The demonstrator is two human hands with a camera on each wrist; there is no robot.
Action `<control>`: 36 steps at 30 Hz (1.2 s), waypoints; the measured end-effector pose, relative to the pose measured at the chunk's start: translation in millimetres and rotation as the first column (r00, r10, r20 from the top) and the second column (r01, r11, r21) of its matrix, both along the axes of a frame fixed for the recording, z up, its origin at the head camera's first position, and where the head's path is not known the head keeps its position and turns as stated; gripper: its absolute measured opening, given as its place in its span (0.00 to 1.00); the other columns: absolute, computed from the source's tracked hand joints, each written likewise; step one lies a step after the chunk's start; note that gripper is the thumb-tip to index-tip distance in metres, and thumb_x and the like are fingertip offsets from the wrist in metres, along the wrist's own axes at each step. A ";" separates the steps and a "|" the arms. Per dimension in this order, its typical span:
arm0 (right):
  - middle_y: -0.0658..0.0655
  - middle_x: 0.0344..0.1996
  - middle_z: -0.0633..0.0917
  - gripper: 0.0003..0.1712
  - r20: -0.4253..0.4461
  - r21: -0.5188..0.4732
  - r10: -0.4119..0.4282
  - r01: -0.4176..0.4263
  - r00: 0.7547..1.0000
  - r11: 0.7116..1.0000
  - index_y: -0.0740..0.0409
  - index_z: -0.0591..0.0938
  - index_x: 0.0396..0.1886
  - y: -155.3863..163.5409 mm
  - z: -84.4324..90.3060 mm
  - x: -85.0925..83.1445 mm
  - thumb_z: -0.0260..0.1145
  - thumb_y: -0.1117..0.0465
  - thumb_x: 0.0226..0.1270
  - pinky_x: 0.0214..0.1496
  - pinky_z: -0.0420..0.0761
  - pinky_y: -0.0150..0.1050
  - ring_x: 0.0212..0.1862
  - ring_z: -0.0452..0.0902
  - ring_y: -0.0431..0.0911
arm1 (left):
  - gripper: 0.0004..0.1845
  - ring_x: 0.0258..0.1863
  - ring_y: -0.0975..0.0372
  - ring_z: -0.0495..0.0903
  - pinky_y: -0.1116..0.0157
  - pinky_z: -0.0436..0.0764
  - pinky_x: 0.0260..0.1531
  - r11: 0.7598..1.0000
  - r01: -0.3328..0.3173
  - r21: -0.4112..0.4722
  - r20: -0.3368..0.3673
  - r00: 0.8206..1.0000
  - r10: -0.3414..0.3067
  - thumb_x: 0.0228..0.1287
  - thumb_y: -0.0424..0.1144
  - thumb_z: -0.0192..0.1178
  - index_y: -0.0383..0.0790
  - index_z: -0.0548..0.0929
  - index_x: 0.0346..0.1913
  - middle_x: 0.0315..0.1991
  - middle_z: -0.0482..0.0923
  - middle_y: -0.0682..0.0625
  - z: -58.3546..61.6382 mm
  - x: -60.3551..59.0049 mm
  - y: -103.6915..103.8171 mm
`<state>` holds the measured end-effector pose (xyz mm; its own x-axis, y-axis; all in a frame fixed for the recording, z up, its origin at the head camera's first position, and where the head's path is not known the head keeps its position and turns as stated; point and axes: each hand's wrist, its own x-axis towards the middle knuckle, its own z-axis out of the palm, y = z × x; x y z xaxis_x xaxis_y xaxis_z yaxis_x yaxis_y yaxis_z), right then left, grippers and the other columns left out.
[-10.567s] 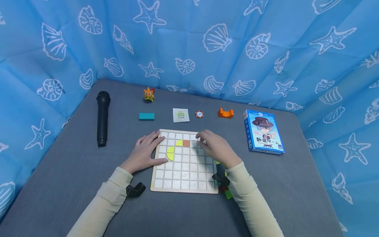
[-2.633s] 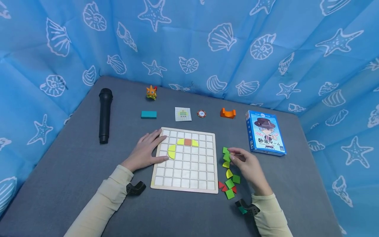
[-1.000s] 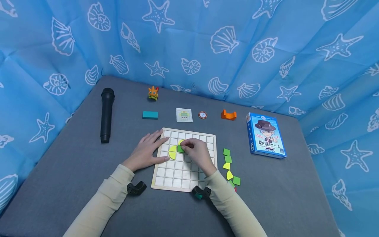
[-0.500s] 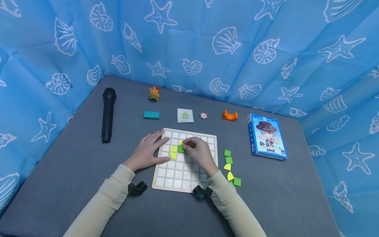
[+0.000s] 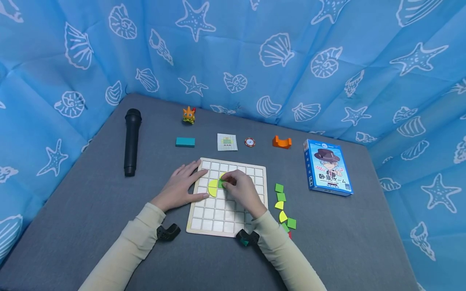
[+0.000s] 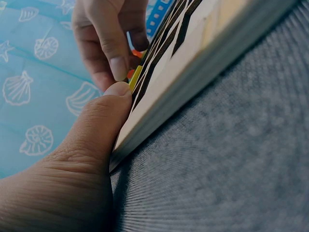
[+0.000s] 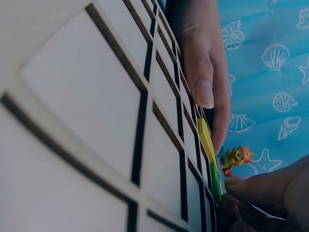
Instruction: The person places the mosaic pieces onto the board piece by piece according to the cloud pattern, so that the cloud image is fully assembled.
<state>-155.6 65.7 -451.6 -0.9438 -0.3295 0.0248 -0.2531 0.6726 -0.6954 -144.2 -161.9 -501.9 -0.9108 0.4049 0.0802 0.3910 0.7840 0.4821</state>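
A white gridded wooden board [image 5: 207,224] lies mid-table. My left hand [image 5: 178,190] rests at its left edge, fingers spread, thumb over the border close to two yellow quarter-round pieces [image 5: 212,188]. My right hand [image 5: 243,190] reaches over the grid, thumb and curled fingers holding a green square tile [image 5: 220,184] in a cell right of those pieces. In the right wrist view the green tile [image 7: 215,181] lines up with a yellow piece [image 7: 205,137]. Another yellow piece [image 5: 222,174] peeks out above the fingers. The brown square tile is hidden behind the right hand.
Loose green squares [image 5: 280,197], yellow quarter-rounds [image 5: 283,216] and a bit of red lie right of the board. Behind it are a teal block [image 5: 185,142], pattern card [image 5: 227,142], poker chip [image 5: 249,142], orange block [image 5: 282,142] and figurine [image 5: 189,115]. A microphone [image 5: 132,141] and blue box [image 5: 329,167] flank them.
Earlier, my right hand set a yellow piece right of the brown tile, then went to the loose pieces. It has since brought a green tile onto the grid. The left hand has stayed put.
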 end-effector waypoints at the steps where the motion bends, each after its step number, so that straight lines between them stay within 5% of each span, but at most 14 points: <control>1: 0.52 0.37 0.83 0.07 0.000 0.001 0.001 -0.001 1.000 1.000 0.58 0.85 0.40 -0.1 -0.3 0.0 0.67 0.66 0.63 0.42 0.80 0.39 0.38 0.79 0.43 | 0.44 0.75 0.54 0.48 0.49 0.46 0.73 1.000 0.000 0.000 -0.001 1.000 0.000 0.57 0.69 0.56 0.51 0.62 0.73 0.77 0.46 0.48 0.1 0.1 0.0; 8: 0.52 0.38 0.83 0.08 -0.002 0.040 0.000 0.000 1.000 0.999 0.56 0.84 0.43 10.2 5.8 -1.8 0.65 0.63 0.66 0.40 0.80 0.39 0.39 0.79 0.43 | 0.45 0.75 0.54 0.47 0.49 0.46 0.73 1.000 0.004 0.003 -0.003 1.000 -0.004 0.57 0.70 0.56 0.52 0.61 0.73 0.77 0.45 0.48 -1.3 -0.2 0.8; 17: 0.57 0.43 0.82 0.11 -0.029 0.091 -0.083 0.085 0.996 0.992 0.58 0.82 0.47 77.0 25.9 -1.9 0.63 0.65 0.66 0.39 0.80 0.43 0.41 0.78 0.49 | 0.44 0.76 0.54 0.47 0.49 0.45 0.73 1.000 0.006 0.031 -0.010 1.000 -0.005 0.57 0.69 0.56 0.52 0.61 0.73 0.77 0.45 0.48 -1.5 0.9 -0.8; 27: 0.62 0.46 0.79 0.15 -0.009 0.219 -0.227 0.223 0.974 0.950 0.62 0.80 0.52 141.8 17.6 0.0 0.62 0.63 0.68 0.41 0.78 0.46 0.44 0.75 0.53 | 0.45 0.76 0.54 0.46 0.49 0.45 0.73 1.000 -0.001 0.013 0.004 1.000 0.001 0.57 0.70 0.56 0.52 0.61 0.73 0.77 0.45 0.49 0.7 1.7 -1.1; 36: 0.66 0.50 0.76 0.20 0.076 0.333 -0.243 0.205 0.967 0.920 0.66 0.77 0.57 157.3 11.6 -3.8 0.62 0.62 0.68 0.48 0.77 0.52 0.47 0.74 0.56 | 0.51 0.75 0.54 0.48 0.49 0.46 0.73 0.999 -0.018 0.033 0.023 1.000 0.017 0.55 0.72 0.56 0.46 0.57 0.75 0.77 0.46 0.49 0.4 0.5 0.2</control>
